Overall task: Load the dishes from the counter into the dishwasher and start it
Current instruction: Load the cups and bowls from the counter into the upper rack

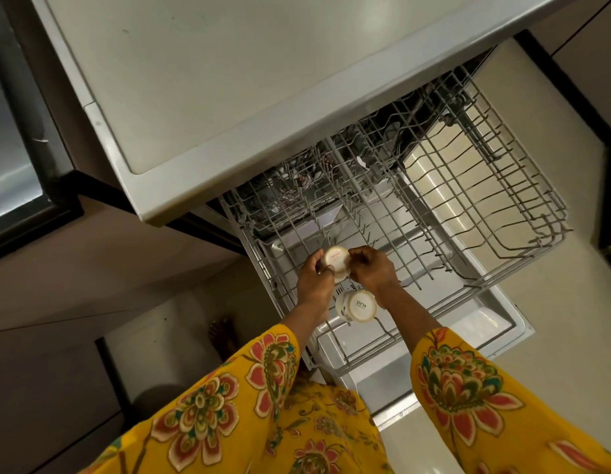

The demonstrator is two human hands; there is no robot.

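Sleeves in yellow floral print were seen lowest in frame, both forearms reaching up to the rack at centre. An upturned cup was held just left of centre: left hand wrapped round its side, right hand touching its right edge with fingertips. Whether the right hand was truly gripping or only steadying could not be told.

A second cup, also base-up, was already seated in the rack just below the first, between the wrists.

Risks, as judged:
- Held cup could be set across a tine rather than between tines, then tip or rock; cause would be the hands hiding the wires beneath it.
- Held cup could be knocked against the seated one, as they sat close together; chipping possible.
- Rack was pulled well out over the open door; a heavy push down at its front might jolt it.

Contents: the rack's right half looked bare. At its far end, under the counter edge, dark items were seen, too shadowed to identify. No other dishes were visible on the counter in frame, so remaining load could not be judged. Start step not yet reached.
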